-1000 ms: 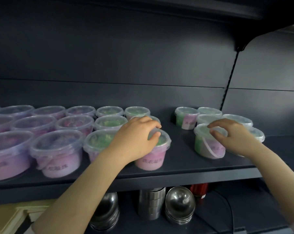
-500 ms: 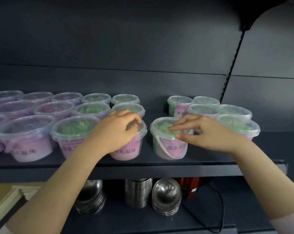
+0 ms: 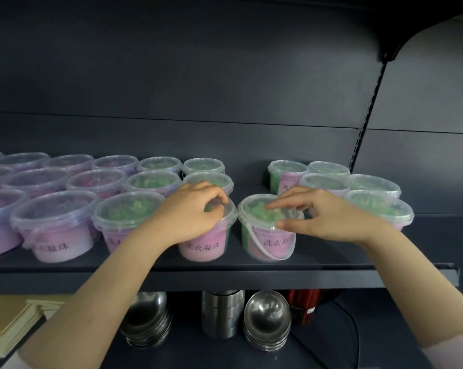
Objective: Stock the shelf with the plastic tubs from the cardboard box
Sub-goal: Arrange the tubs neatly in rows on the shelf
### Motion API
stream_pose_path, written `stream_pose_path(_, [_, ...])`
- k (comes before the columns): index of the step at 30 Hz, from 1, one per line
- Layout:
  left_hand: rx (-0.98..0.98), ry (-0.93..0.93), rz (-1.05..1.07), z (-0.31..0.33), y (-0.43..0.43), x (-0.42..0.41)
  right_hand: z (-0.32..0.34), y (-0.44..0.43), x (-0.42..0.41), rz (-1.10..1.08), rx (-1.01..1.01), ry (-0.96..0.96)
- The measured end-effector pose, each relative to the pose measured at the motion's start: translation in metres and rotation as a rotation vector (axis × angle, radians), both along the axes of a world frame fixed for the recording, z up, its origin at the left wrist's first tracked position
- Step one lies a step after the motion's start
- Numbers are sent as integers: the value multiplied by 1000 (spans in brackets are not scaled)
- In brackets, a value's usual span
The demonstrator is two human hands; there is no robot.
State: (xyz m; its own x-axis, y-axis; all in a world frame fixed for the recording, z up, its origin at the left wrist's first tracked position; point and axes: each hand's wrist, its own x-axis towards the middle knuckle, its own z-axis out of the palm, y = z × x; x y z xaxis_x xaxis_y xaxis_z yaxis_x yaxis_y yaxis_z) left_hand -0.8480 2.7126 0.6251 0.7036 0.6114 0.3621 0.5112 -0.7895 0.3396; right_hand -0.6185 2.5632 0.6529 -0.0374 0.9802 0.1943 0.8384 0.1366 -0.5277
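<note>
Clear plastic tubs with pink labels fill the dark shelf (image 3: 251, 272). My left hand (image 3: 193, 211) grips the lid of a front-row tub of green beads (image 3: 203, 246), fingers curled over its rim. Just to its right stands another green-bead tub (image 3: 267, 235) with a white handle hanging down its front. My right hand (image 3: 323, 214) holds that tub's lid, thumb at the near rim and fingers spread over the top. The cardboard box is out of view.
Purple-filled tubs (image 3: 54, 225) crowd the shelf's left part; more green tubs (image 3: 374, 193) sit at the right behind my right hand. A bare strip of shelf lies at the far right. Below are stacked steel bowls (image 3: 267, 323), steel cups (image 3: 222, 312) and a red object (image 3: 303, 304).
My right hand has slid its green tub leftward along the shelf front until it stands close beside the tub under my left hand. The left hand has stayed on its tub.
</note>
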Motion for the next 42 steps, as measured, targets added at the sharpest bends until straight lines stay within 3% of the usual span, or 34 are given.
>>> stream_pose_path(2, [-89,-8,-19,13,8,2,10,5,10,-73,23,88])
stream_pose_path(5, [-77,-67,51,31,21,11,26,21,42,-322,87,-94])
stream_pose_path(10, [-88,78,97,21,32,32,24,35,86,-484,-232,-270])
stream_pose_path(15, [-58,213,95,10,37,34,16,40,88,-498,-203,-133])
stream_pose_path(23, [-33,204,91,11,35,35,15,70,51,-356,-190,12])
stream_pose_path(31, [-81,207,103,11,35,36,8,104,14,-242,-200,-60])
stream_pose_path(38, [-95,203,99,10,35,35,10,103,24,-157,-223,8])
stream_pose_path(42, [-68,193,98,7,38,35,25,113,48,-259,-86,101])
